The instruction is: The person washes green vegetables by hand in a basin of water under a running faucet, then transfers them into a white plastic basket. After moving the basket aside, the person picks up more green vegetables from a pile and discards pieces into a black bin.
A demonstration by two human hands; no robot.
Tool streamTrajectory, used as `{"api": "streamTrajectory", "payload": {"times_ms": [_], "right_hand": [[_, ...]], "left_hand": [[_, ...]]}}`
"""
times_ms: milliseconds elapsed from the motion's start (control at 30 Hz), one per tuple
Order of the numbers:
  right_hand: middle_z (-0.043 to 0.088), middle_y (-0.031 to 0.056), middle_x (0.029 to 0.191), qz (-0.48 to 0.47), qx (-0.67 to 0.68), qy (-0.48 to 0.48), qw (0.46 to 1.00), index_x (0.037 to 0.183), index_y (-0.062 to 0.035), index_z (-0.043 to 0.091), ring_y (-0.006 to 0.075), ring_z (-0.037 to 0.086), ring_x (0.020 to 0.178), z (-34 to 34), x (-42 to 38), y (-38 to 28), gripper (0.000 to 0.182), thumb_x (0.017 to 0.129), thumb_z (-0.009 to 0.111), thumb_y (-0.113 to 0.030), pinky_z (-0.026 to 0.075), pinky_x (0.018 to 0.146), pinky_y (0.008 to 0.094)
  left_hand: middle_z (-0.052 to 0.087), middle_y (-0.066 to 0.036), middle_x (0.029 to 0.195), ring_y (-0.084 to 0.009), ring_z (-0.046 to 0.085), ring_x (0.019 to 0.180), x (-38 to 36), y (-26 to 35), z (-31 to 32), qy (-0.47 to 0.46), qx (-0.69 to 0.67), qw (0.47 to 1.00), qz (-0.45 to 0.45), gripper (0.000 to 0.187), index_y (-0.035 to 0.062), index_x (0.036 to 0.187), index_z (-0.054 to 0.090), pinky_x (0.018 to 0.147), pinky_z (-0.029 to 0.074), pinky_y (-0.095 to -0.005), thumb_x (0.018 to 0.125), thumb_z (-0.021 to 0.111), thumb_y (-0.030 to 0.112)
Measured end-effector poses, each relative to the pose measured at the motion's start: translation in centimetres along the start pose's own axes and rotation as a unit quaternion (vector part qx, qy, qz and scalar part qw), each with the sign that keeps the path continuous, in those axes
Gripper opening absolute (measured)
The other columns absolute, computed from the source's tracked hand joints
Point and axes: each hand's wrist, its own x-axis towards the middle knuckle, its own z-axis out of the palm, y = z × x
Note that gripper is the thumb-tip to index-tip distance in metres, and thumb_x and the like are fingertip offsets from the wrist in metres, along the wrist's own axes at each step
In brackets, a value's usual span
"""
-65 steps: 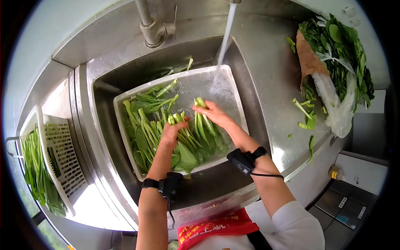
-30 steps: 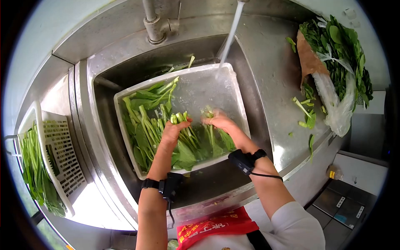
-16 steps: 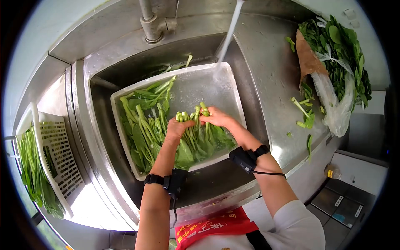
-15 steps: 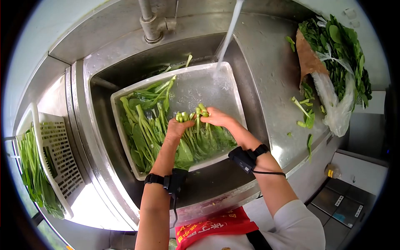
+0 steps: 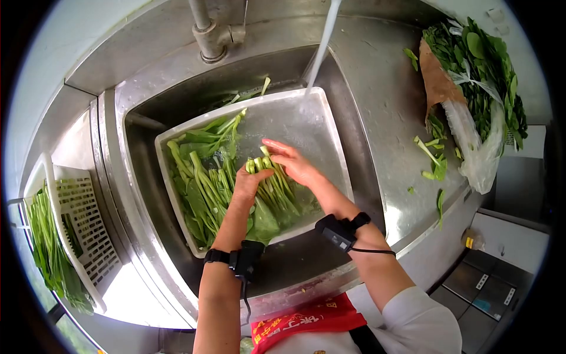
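Long-stemmed green leafy vegetables (image 5: pixel 272 192) are gathered in a bunch above and partly in the water of a white rectangular plastic tub (image 5: pixel 338 140), which sits slightly askew inside a stainless-steel sink (image 5: pixel 295 264). The left hand (image 5: pixel 252 179) is clenched around the bunch just below the pale cut ends, which point away from the person while the leaves trail toward the tub's near side. The right hand (image 5: pixel 293 164) is at the bunch's right side, its foremost fingers stretched out beside the stem ends; whether it pinches a stem between thumb and fingers cannot be told. More loose greens (image 5: pixel 200 183) lie along the tub's left part, stems and broad leaves overlapping. A stream of water (image 5: pixel 323 47) falls at the tub's far edge, to the right of a grey metal pipe fitting (image 5: pixel 210 41). Left of the sink, a white slotted plastic basket (image 5: pixel 88 218) holds long green stalks (image 5: pixel 50 248). On the steel counter (image 5: pixel 383 88) to the right, dark leafy bundles (image 5: pixel 489 76) rest with brown paper (image 5: pixel 439 76) and a clear plastic bag (image 5: pixel 483 159), and scattered green trimmings (image 5: pixel 436 167) lie just beside them. Each forearm wears a strapped black device (image 5: pixel 244 259).
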Motion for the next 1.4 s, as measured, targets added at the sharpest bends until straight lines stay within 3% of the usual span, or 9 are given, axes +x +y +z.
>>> {"api": "streamTrajectory", "payload": {"times_ms": [200, 367, 467, 533, 733, 900, 1067, 1300, 1400], "right_hand": [[0.062, 0.0023, 0.094, 0.043, -0.111, 0.006, 0.993, 0.119, -0.0062, 0.055, 0.0123, 0.058, 0.086, -1.5, 0.7, -1.0, 0.034, 0.085, 0.053, -0.003, 0.046, 0.075, 0.0265], [0.061, 0.0086, 0.081, -0.104, -0.287, 0.261, 0.916, 0.090, 0.0000, 0.058, 0.0136, 0.058, 0.070, -2.6, 1.6, 4.1, 0.020, 0.087, 0.058, -0.019, 0.048, 0.065, 0.0259], [0.063, 0.0102, 0.079, 0.120, 0.034, 0.217, 0.968, 0.089, 0.0002, 0.058, 0.0180, 0.060, 0.071, -1.9, 0.6, 1.2, 0.030, 0.090, 0.053, -0.030, 0.049, 0.063, 0.0299], [0.063, 0.0122, 0.093, 0.098, 0.150, 0.142, 0.973, 0.105, 0.0018, 0.058, 0.0192, 0.062, 0.077, -1.9, -0.2, 0.0, 0.038, 0.092, 0.048, -0.033, 0.051, 0.069, 0.0313], [0.066, 0.0071, 0.085, -0.089, -0.375, 0.158, 0.909, 0.105, -0.0008, 0.061, 0.0172, 0.062, 0.074, -3.6, -0.4, 4.2, 0.026, 0.090, 0.052, -0.021, 0.046, 0.065, 0.0253], [0.067, 0.0086, 0.089, 0.123, 0.030, 0.276, 0.953, 0.106, -0.0083, 0.062, 0.0224, 0.061, 0.083, -2.3, 0.4, 2.7, 0.030, 0.090, 0.051, -0.031, 0.048, 0.077, 0.0342], [0.042, 0.0052, 0.133, -0.082, -0.284, 0.026, 0.955, 0.114, -0.0151, 0.059, 0.0237, 0.036, 0.124, 2.0, -0.9, -0.8, 0.033, 0.083, 0.062, -0.027, 0.032, 0.101, 0.0369], [0.061, 0.0062, 0.088, -0.047, -0.362, 0.117, 0.924, 0.096, -0.0085, 0.061, 0.0203, 0.057, 0.083, 2.4, 1.3, 3.2, 0.025, 0.088, 0.054, -0.031, 0.044, 0.075, 0.0334], [0.062, 0.0049, 0.096, 0.063, -0.217, 0.066, 0.972, 0.095, -0.0076, 0.062, 0.0185, 0.056, 0.087, 1.2, 1.4, 1.7, 0.027, 0.089, 0.052, -0.033, 0.043, 0.078, 0.0338]], "left_hand": [[0.065, -0.003, 0.091, -0.0131, 0.059, 0.078, -0.7, -0.2, 0.4, -0.019, -0.015, 0.999, -0.031, 0.037, 0.0039, 0.105, 0.062, 0.072, 0.048, -0.0274, 0.068, 0.067, -0.003], [0.065, -0.004, 0.093, -0.0130, 0.059, 0.078, -0.9, 0.4, 0.8, -0.029, -0.017, 0.999, -0.029, 0.039, 0.0049, 0.106, 0.062, 0.072, 0.048, -0.0269, 0.069, 0.066, -0.003], [0.065, -0.004, 0.094, -0.0139, 0.060, 0.080, -1.0, 0.3, 0.5, -0.032, -0.020, 0.999, -0.024, 0.042, 0.0057, 0.110, 0.060, 0.072, 0.049, -0.0281, 0.069, 0.067, -0.003], [0.065, -0.005, 0.097, -0.0157, 0.061, 0.082, -0.8, 0.1, -0.4, -0.038, -0.033, 0.999, -0.014, 0.045, 0.0064, 0.114, 0.057, 0.072, 0.051, -0.0303, 0.071, 0.067, -0.002], [0.064, -0.003, 0.098, -0.0158, 0.059, 0.088, -0.5, -0.3, -0.8, -0.063, -0.013, 0.998, -0.005, 0.047, 0.0065, 0.115, 0.056, 0.081, 0.047, -0.0312, 0.071, 0.070, 0.000], [0.064, 0.000, 0.093, -0.0118, 0.056, 0.087, -1.4, 0.2, -0.4, -0.054, 0.012, 0.998, 0.010, 0.043, 0.0066, 0.110, 0.059, 0.082, 0.045, -0.0276, 0.070, 0.074, 0.003], [0.062, -0.005, 0.096, -0.0161, 0.057, 0.088, -0.9, -0.2, -0.6, -0.075, 0.096, 0.992, 0.031, 0.037, 0.0041, 0.105, 0.059, 0.082, 0.045, -0.0317, 0.070, 0.071, 0.004], [0.059, -0.004, 0.088, -0.0137, 0.054, 0.080, -0.3, -1.2, -0.5, -0.061, 0.243, 0.967, 0.047, 0.025, -0.0006, 0.095, 0.057, 0.073, 0.044, -0.0299, 0.071, 0.064, 0.003], [0.060, -0.005, 0.088, -0.0140, 0.055, 0.080, -0.8, -0.8, -0.1, -0.079, 0.135, 0.987, 0.028, 0.030, -0.0002, 0.099, 0.056, 0.073, 0.045, -0.0296, 0.071, 0.066, 0.003]]}}
